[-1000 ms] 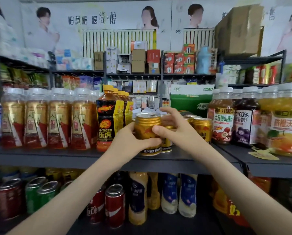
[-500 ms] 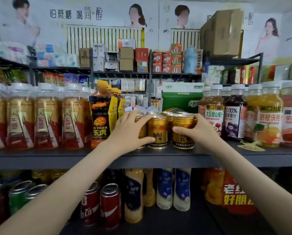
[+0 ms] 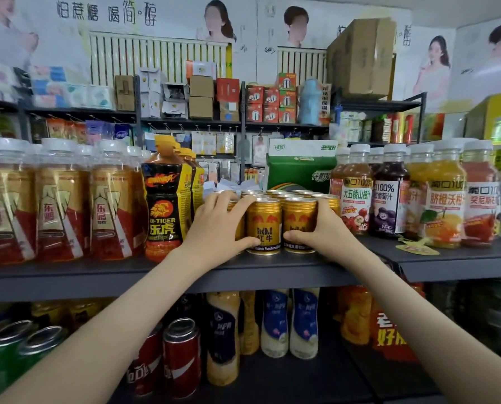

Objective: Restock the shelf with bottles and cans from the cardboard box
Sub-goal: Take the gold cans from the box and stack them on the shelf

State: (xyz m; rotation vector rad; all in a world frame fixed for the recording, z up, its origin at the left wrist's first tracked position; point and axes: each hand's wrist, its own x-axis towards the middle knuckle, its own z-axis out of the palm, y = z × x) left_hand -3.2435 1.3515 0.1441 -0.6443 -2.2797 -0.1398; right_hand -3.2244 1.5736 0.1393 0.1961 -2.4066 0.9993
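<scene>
Here, left hand (image 3: 217, 228), right hand (image 3: 329, 233), each curled round glossy cylindrical gold cans (image 3: 264, 221)

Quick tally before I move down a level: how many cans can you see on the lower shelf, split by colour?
Red cans: 2
Green cans: 2
Total: 4 in view. The left arm crosses in front of that shelf and partly covers one red can, so more may be hidden.
</scene>
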